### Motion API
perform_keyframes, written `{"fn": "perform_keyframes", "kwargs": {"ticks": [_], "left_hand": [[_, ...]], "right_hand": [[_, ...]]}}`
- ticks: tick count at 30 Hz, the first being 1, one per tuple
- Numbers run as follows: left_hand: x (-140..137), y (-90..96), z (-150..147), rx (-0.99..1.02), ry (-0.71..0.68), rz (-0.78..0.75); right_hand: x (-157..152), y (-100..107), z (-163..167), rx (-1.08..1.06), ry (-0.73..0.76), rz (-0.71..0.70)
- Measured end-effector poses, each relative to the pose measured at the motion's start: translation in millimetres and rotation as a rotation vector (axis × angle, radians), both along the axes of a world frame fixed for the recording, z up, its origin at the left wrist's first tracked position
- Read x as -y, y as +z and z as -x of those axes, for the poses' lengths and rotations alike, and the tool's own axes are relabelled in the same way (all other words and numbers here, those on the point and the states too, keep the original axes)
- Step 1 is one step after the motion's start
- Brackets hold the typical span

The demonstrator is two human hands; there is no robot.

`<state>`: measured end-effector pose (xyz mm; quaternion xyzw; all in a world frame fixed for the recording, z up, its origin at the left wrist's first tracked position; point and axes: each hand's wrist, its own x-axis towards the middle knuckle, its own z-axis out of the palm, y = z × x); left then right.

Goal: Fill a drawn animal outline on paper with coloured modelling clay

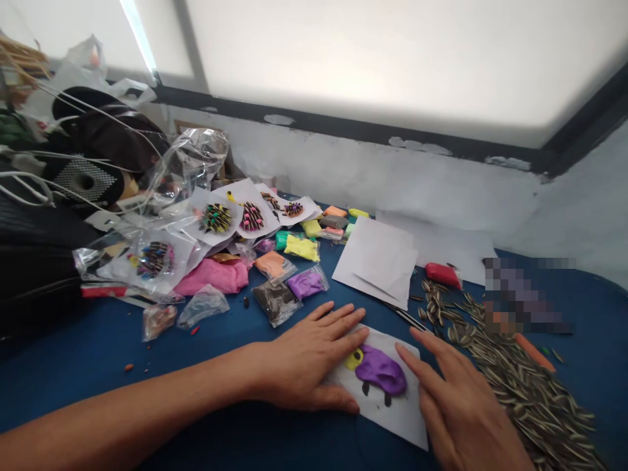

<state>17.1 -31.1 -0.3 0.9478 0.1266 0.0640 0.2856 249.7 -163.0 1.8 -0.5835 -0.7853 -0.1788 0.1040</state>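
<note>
A small sheet of white paper (392,422) lies on the blue table between my hands. On it sits a flattened purple clay shape (381,371) with a yellow clay piece (354,358) at its left end and two small dark clay bits below. My left hand (318,360) rests flat on the paper's left side, fingers spread, fingertips close to the yellow piece. My right hand (456,399) is at the paper's right edge, fingers stretched out and apart, with the index fingertip near the purple clay. Neither hand holds anything.
Sunflower seeds (524,386) are heaped at the right. Behind lie a stack of white paper (375,255), bagged clay packs (277,301) and a red clay pack (443,275). Finished seed-and-clay pictures (252,216) stand at the back left, beside plastic bags (191,163) and a black bag (39,255).
</note>
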Motion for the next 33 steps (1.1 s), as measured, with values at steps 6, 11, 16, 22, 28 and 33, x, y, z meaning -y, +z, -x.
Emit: {"fn": "perform_keyframes", "kwargs": {"ticks": [6, 11, 16, 22, 28, 33], "left_hand": [[0.3, 1.0, 0.0, -0.018, -0.003, 0.014], [1.1, 1.1, 0.1, 0.001, -0.002, -0.019], [1.0, 1.1, 0.0, -0.004, -0.01, -0.017], [1.1, 0.9, -0.2, -0.012, -0.001, -0.007], [0.8, 2.1, -0.4, -0.036, 0.002, 0.008], [-0.2, 5.3, -1.8, -0.08, 0.021, 0.017]], "right_hand": [[5.7, 6.1, 4.5, -0.017, -0.011, 0.033], [3.8, 3.3, 10.2, -0.003, 0.007, 0.025], [-1.7, 3.5, 12.2, -0.083, -0.008, -0.023], [-6.8, 4.1, 18.5, -0.131, -0.021, -0.002], [-4.0, -0.1, 9.7, -0.161, -0.033, 0.036], [0.1, 0.2, -1.6, -0.178, -0.068, 0.008]]}}
